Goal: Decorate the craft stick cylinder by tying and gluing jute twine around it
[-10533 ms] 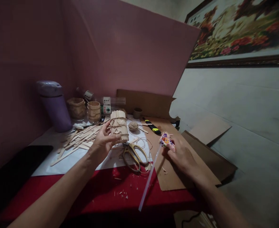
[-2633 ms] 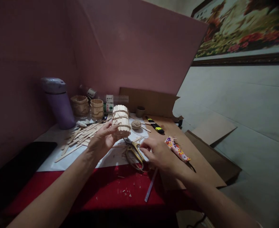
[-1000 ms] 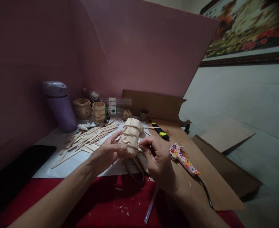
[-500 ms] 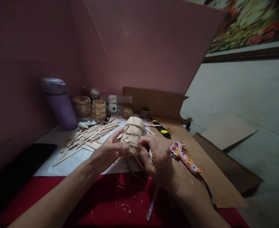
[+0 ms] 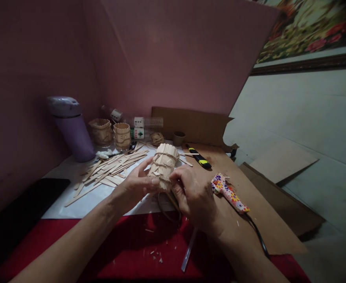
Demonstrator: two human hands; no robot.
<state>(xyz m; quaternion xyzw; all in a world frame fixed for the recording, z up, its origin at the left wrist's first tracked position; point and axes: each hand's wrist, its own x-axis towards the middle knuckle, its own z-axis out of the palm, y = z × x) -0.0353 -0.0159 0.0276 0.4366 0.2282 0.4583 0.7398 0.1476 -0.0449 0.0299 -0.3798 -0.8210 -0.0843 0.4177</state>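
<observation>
A small cup built of wooden craft sticks and wound with twine [image 5: 163, 164] is held tilted above the table between both hands. My left hand [image 5: 134, 185] wraps round its left side and base, thumb along the lower edge. My right hand [image 5: 192, 193] is closed at the lower right side, fingertips pinching at the twine band there. Gold-handled scissors [image 5: 170, 204] lie under the hands, mostly hidden. A flower-patterned glue gun [image 5: 228, 192] lies on brown cardboard [image 5: 249, 220] just right of my right hand, its black cord trailing toward me.
Loose craft sticks [image 5: 111, 168] are scattered on white paper at left. Behind stand a purple flask [image 5: 71, 127], two finished stick cups [image 5: 114, 134], a twine ball [image 5: 157, 138], a small brown cup [image 5: 178, 138] and a black-yellow cutter [image 5: 199, 156]. A glue stick [image 5: 189, 249] lies on the red cloth. A dark slab [image 5: 16, 212] sits left.
Earlier my right hand laid the glue gun on the cardboard and came over to the stick cup. Over the last second both hands stay on the cup, my right fingers shifting slightly along the twine.
</observation>
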